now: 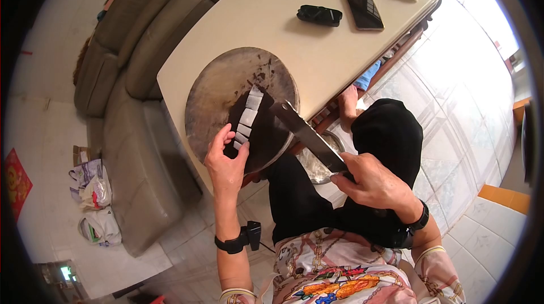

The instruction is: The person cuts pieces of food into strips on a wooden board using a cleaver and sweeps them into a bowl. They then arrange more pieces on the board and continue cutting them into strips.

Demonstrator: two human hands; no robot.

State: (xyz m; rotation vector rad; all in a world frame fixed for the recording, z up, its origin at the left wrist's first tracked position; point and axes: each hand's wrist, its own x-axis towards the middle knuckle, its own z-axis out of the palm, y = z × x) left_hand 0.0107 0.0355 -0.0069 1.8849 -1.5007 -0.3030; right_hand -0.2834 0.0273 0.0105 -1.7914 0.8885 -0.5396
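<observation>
A row of white cut pieces point(247, 116) lies across a round wooden chopping board point(212, 86). At the near end of this row my left hand point(225, 156) has its thumb on one side and curled fingers on the other, right at the last pieces. My right hand point(374, 179) is closed round the handle of a cleaver point(311, 137). The broad blade points up and left, its tip overlapping the board's right edge in this view. Dark wet patches and small dark scraps mark the wood around the pieces.
The board stands at the near corner of a cream table point(249, 26). A phone point(363, 9) and a black case point(319, 15) lie farther back. Below, between my knees, sits a metal basin point(317, 171). A grey sofa point(144, 151) runs along the left; a person's foot point(348, 105) shows beside the table.
</observation>
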